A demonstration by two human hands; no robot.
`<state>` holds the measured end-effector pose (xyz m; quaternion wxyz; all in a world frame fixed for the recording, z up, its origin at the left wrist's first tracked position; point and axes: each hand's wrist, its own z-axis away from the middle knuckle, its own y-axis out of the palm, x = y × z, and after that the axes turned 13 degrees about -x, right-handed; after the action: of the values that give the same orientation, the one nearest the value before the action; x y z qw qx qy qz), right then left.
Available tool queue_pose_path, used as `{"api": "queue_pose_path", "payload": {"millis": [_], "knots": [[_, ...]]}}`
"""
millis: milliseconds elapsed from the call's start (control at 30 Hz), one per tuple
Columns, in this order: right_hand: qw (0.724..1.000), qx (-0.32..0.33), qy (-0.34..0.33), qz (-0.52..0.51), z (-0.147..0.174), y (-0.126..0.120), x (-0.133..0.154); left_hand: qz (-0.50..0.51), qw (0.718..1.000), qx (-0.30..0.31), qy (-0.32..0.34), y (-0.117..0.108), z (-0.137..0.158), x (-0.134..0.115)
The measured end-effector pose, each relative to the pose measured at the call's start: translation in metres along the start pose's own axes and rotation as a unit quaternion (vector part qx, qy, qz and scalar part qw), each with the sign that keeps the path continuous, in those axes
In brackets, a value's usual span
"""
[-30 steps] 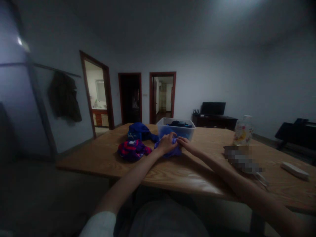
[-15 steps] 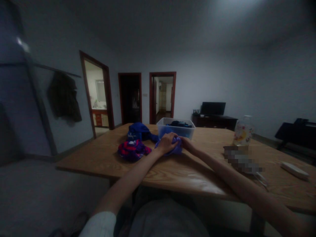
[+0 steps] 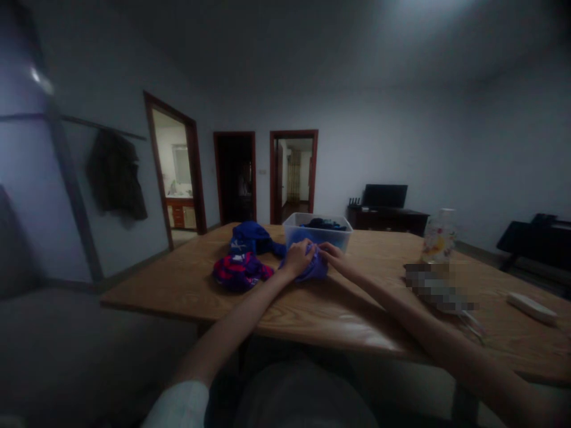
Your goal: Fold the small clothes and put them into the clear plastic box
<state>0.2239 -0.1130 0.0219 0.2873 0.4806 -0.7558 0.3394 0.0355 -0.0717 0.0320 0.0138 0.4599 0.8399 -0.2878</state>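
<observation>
A bunched purple cloth item (image 3: 313, 268) rests on the table in front of the plastic bin; its exact kind is hard to make out. My left hand (image 3: 300, 258) is closed on its left side, fingers curled over the top. On the upper right edge, my right hand (image 3: 332, 254) pinches the same cloth. To the left lie a blue cap-like cloth item (image 3: 252, 236) and a crumpled purple-and-red patterned cloth (image 3: 238, 273). Directly behind my hands stands the clear plastic bin (image 3: 292, 223), holding dark and blue cloth.
The wooden table (image 3: 178, 279) spreads under everything. On its right are a large clear bottle (image 3: 439, 241), a blurred-out object (image 3: 437, 288) with a cord, and a white oblong object (image 3: 532, 308). A television (image 3: 386, 196) stands on a dark cabinet by the far wall.
My hands have shifted slightly on the purple cloth: the left has drawn a little left, and more cloth shows between them. The other things have stayed in place.
</observation>
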Motion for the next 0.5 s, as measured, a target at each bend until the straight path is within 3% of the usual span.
{"api": "queue_pose_path", "payload": {"millis": [167, 400, 500], "knots": [[1.0, -0.008, 0.003, -0.011, -0.001, 0.0, -0.005, 0.027, 1.0, -0.001, 0.008, -0.003, 0.0, -0.002], [0.975, -0.051, 0.132, -0.17, -0.002, 0.0, -0.015, 0.043, 0.992, -0.022, 0.12, -0.019, 0.001, -0.012], [0.965, -0.061, 0.167, -0.191, -0.004, 0.001, -0.017, 0.021, 0.991, -0.018, 0.129, -0.025, 0.0, -0.018]]}}
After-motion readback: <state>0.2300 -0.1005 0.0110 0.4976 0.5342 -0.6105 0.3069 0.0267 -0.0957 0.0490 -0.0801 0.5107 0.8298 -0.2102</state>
